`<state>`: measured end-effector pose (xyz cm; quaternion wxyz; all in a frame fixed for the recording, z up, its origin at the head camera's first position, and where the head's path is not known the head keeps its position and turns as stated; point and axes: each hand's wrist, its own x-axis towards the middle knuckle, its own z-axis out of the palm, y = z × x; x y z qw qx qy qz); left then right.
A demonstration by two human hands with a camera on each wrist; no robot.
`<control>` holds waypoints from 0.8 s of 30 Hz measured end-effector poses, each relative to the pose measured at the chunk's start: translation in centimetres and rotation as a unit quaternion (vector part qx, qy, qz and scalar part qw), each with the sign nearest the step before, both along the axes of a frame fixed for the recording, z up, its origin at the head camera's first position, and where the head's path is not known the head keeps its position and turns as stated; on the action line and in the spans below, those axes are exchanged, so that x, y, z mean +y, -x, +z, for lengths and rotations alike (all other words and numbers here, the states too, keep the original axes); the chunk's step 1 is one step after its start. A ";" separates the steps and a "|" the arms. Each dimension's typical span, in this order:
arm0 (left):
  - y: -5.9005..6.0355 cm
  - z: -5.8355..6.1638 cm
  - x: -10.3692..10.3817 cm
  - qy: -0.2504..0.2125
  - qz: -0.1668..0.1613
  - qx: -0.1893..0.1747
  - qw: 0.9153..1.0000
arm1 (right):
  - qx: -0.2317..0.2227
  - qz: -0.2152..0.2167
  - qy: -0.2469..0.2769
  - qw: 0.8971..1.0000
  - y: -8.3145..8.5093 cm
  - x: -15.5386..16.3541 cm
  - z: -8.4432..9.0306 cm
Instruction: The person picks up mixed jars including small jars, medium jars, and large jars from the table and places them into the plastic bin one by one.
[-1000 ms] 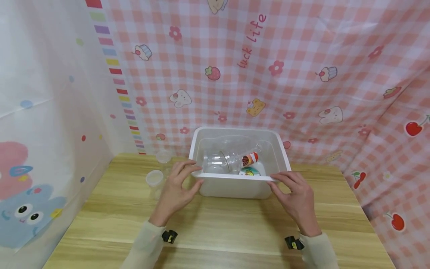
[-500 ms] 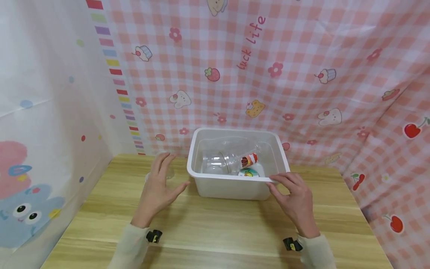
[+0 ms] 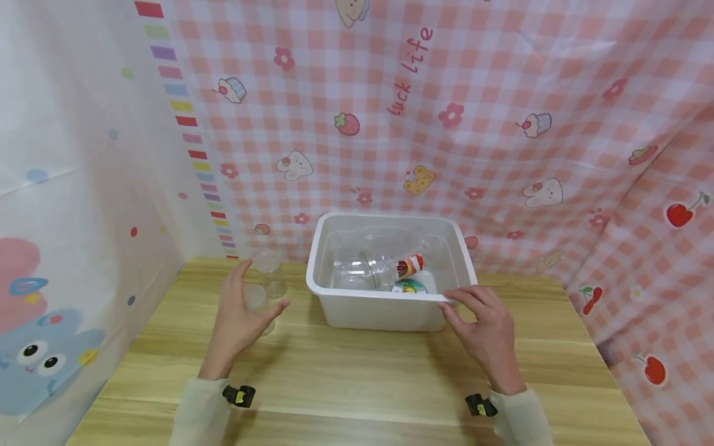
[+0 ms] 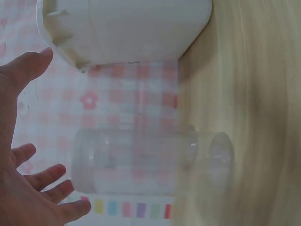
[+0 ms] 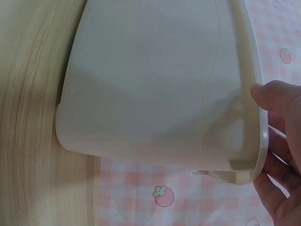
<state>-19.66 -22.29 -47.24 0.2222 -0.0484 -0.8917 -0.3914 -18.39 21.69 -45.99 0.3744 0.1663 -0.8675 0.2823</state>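
My left hand [image 3: 234, 325] has its thumb and fingers spread wide beside a clear plastic jar with a whitish lid [image 3: 256, 296]; the hand partly covers this jar. In the left wrist view the fingers reach around the lid end of a clear jar [image 4: 136, 160], apart from it. A second clear jar [image 3: 274, 279] stands just behind. On the right, my right hand [image 3: 486, 331] pinches the front rim of a white plastic tub [image 3: 385, 313] near its right corner, thumb outside and fingers over the edge. The right wrist view shows the thumb [image 5: 268, 94] on that rim.
Inside the tub lie a clear plastic container [image 3: 352, 272], a piece with a red label [image 3: 411, 266] and a round piece with a green print [image 3: 408, 287]. A checked curtain [image 3: 357, 155] hangs close behind the wooden table [image 3: 357, 384].
My left hand has let go of the tub's front left rim and moved left to the clear jars, fingers spreading. The right hand has stayed on the rim.
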 end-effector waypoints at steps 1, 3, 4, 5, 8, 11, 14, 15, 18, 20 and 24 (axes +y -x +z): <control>0.0 -0.2 -0.2 -0.012 0.004 -0.015 1.000 | 0.002 0.000 0.000 1.000 0.0 0.0 0.0; -0.1 -0.5 -0.5 -0.036 0.009 -0.043 0.998 | 0.004 0.000 0.003 1.000 0.0 0.0 0.0; -0.2 -0.7 -0.6 -0.048 0.012 -0.056 0.997 | 0.005 0.000 0.004 1.000 -0.1 -0.1 0.0; -0.3 -0.9 -0.7 -0.059 0.014 -0.066 0.996 | 0.004 -0.001 0.004 1.000 -0.1 -0.1 0.0; -0.5 -1.6 -1.0 -0.099 0.017 -0.090 0.991 | 0.004 0.000 0.005 1.000 0.0 -0.1 0.0; -0.7 -2.4 -1.4 -0.136 0.017 -0.106 0.985 | 0.003 0.000 0.004 1.000 0.0 -0.2 0.0; -0.8 -3.0 -1.7 -0.163 0.017 -0.123 0.979 | -0.002 -0.001 0.005 1.000 0.0 -0.2 -0.1; -0.9 -3.1 -1.8 -0.169 0.017 -0.129 0.977 | -0.003 -0.001 0.006 1.000 -0.1 -0.2 -0.1; -1.0 -3.3 -2.0 -0.184 0.018 -0.142 0.972 | -0.006 -0.001 0.010 1.000 -0.1 -0.1 -0.1; -1.0 -3.5 -2.1 -0.191 0.021 -0.146 0.970 | -0.004 0.001 0.012 1.000 -0.1 -0.1 -0.1; -0.9 -3.7 -2.2 -0.196 0.034 -0.143 0.970 | 0.001 0.005 0.018 1.000 0.0 0.0 -0.2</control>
